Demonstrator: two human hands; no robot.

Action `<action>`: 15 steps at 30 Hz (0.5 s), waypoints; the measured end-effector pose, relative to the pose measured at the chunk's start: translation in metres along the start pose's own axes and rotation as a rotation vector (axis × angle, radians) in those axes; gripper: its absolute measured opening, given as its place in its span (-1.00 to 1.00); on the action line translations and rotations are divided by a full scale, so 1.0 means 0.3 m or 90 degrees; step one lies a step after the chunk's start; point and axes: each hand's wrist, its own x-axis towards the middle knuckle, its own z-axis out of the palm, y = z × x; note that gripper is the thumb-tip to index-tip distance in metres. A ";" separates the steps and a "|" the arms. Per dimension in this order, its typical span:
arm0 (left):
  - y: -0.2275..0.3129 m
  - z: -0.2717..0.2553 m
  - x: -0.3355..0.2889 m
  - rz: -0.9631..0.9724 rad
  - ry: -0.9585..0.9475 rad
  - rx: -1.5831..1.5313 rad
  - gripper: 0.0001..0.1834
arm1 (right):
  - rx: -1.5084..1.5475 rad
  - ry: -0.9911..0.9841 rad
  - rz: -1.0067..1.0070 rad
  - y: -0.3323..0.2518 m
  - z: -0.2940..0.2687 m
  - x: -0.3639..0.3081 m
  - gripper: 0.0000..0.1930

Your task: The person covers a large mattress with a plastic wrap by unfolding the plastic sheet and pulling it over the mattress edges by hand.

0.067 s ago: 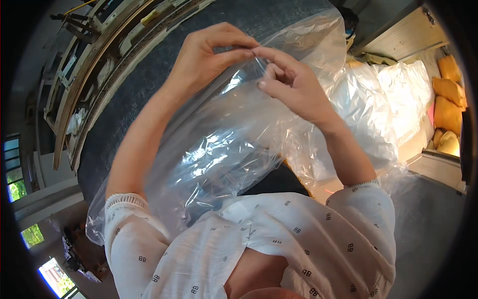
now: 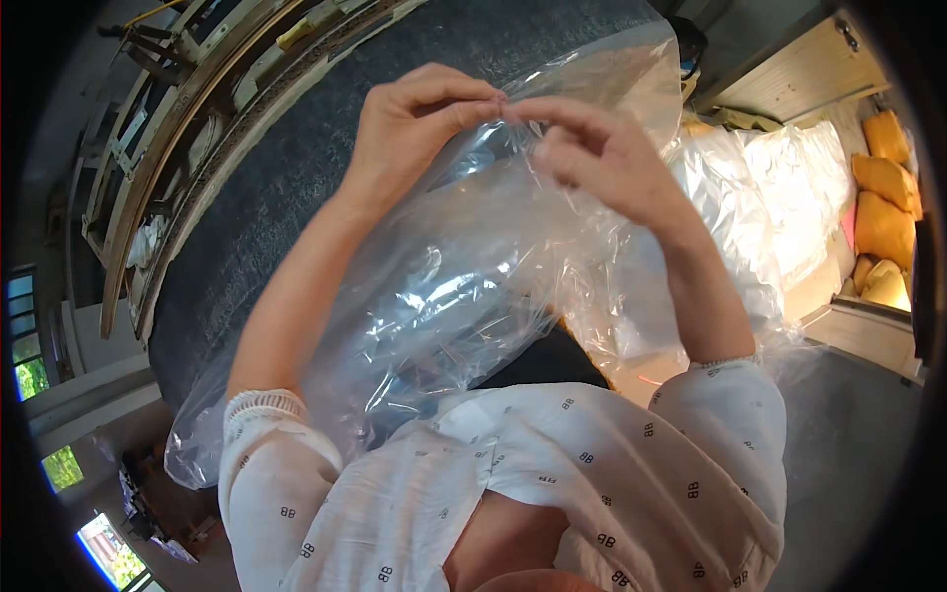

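Observation:
A large sheet or bag of clear plastic film (image 2: pixel 444 266) spreads across my front, creased and shiny. High in the view, thumb and forefinger of my left hand (image 2: pixel 409 123) pinch a gathered bit of its edge. My right hand (image 2: pixel 607 158) touches that same spot with its stretched forefinger. The right thumb stays apart from the forefinger, and the curled fingers are partly blurred. From the pinch point the film hangs down in folds between my forearms.
Beneath the film lies a dark table top (image 2: pixel 266 187) with a curved-looking far edge. Wooden rails (image 2: pixel 168 148) run along the left. Silvery-white plastic (image 2: pixel 799 187) is heaped at the right, near yellow-orange bundles (image 2: pixel 885 197). A black piece (image 2: pixel 547 360) shows near my waist.
Both hands have dropped slightly, and my left forearm has shifted a little to the right. The right forefinger remains at the pinched film while the other fingers move.

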 end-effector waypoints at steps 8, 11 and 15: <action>0.017 0.044 -0.134 -0.076 0.312 -0.496 -0.86 | -0.492 -0.146 -0.267 -0.152 -0.038 0.212 -0.81; 0.081 -0.033 -0.222 -0.058 0.533 -0.487 -0.81 | -0.390 -0.238 -0.304 -0.180 0.117 0.162 -0.80; 0.210 -0.274 -0.460 0.069 0.708 -0.087 -0.82 | -0.468 -0.366 -0.267 -0.034 0.155 0.090 -0.82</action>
